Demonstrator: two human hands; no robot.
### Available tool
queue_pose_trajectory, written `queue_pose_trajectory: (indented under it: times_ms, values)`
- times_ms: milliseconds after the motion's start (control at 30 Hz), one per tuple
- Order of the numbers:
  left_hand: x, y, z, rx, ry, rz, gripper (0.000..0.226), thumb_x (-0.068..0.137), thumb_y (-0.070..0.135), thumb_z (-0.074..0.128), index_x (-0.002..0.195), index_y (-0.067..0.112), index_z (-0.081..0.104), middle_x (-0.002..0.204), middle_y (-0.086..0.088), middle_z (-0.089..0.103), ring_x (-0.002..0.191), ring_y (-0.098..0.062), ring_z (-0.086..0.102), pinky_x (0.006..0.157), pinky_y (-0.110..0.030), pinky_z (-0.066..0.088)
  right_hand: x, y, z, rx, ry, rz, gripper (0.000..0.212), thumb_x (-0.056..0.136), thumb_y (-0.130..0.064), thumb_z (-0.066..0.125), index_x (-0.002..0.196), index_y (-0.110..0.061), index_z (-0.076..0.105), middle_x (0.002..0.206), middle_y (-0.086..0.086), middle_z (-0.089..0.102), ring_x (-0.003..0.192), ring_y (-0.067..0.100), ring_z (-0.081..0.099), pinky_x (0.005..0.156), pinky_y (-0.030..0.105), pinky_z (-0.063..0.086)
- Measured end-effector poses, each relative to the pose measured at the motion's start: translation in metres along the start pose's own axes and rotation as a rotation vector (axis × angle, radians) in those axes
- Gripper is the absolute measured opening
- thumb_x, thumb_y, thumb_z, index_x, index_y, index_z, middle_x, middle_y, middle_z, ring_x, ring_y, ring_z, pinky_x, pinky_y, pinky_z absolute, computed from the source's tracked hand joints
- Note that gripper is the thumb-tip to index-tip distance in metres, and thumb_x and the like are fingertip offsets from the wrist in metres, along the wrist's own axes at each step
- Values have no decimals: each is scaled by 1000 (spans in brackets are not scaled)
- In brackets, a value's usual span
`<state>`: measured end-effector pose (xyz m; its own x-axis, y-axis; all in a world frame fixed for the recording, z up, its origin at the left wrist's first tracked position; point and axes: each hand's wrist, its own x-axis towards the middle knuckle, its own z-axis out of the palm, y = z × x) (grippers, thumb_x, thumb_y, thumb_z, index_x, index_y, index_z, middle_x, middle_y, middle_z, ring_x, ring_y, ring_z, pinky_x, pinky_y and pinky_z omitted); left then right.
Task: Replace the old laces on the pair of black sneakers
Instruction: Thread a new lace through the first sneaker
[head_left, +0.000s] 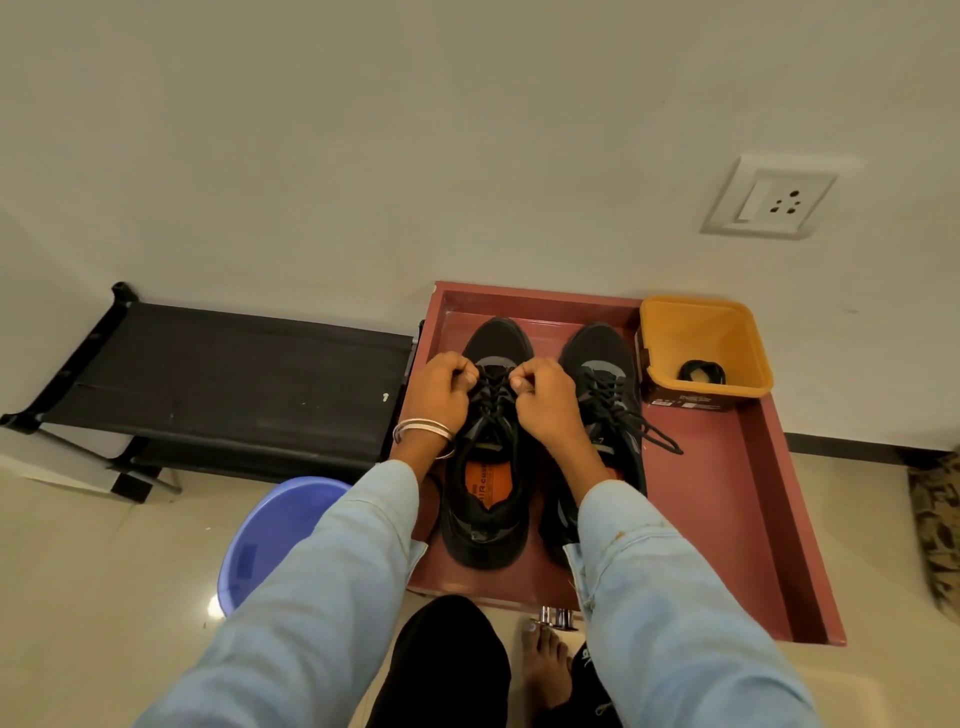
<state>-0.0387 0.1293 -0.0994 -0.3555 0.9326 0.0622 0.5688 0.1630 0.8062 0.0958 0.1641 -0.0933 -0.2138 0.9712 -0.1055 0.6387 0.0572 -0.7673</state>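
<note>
While both sneakers sit in the red tray (727, 493), my left grip (441, 392) and right grip (543, 402) pinch the left sneaker's lace (493, 389) near the toe.

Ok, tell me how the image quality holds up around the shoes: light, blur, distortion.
Head view: soft, even light with faint shadows; wide-angle bending curves the tray and black bench; left hand and right hand at the left sneaker laces look slightly soft; a small glare spot sits beside the blue tub.
</note>
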Motion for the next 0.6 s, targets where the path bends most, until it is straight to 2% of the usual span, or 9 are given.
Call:
queue_pose_trajectory:
  times_ms: [67,167,233,300,367,467,533,600]
  values:
    - [0,0,-1,-84,-15,-45,10,89,1,56,88,6,65,84,1,62,80,-13,58,74,-18,44,4,2,-3,96,-25,69,14,95,-2,48,95,-5,62,103,7,59,91,17,52,78,30,41]
    - [5,-2,-5,-135,-15,-71,13,88,4,59,88,13,68,80,4,64,70,-9,58,73,-27,52,9,3,-10,226,42,70,20,93,-3,54,86,-19,62,84,1,63,81,19,61,80,40,54]
    - [8,-1,-7,-112,-24,-48,17,84,3,63,86,18,70,80,4,65,70,-13,60,75,-34,55,12,2,-12,142,59,-35,17,89,-1,60,89,-16,68,76,-2,62,73,15,60,76,35,54]
    - [12,1,-7,-7,-41,3,14,79,6,69,84,19,72,85,1,67,77,-19,62,79,-38,54,14,-2,-10,-54,40,-148,14,88,-2,63,94,-11,71,80,0,62,75,14,58,74,30,49]
    - [15,6,-7,137,-70,50,9,80,12,70,86,18,73,90,-1,65,83,-19,61,80,-35,51,17,-5,-9,-215,20,-199,13,89,-5,62,96,-12,72,90,5,60,82,18,57,71,28,45]
    - [17,10,-8,311,-102,161,11,86,13,61,92,15,70,94,-3,59,83,-17,54,67,-26,40,17,-8,-10,-326,2,-222,17,91,-3,55,96,-11,69,90,3,48,80,18,49,66,26,35]
    - [16,11,-5,370,-116,205,15,90,7,53,94,10,67,96,-4,55,79,-17,50,58,-21,29,15,-8,-9,-343,-1,-215,18,91,1,49,94,-9,64,90,2,44,78,20,47,64,28,34]
    - [16,10,-1,337,-110,182,15,90,4,51,91,8,65,93,-2,51,77,-14,46,52,-17,24,12,-9,-7,-263,17,-175,21,87,6,45,89,-6,61,92,5,46,82,25,51,67,32,39]
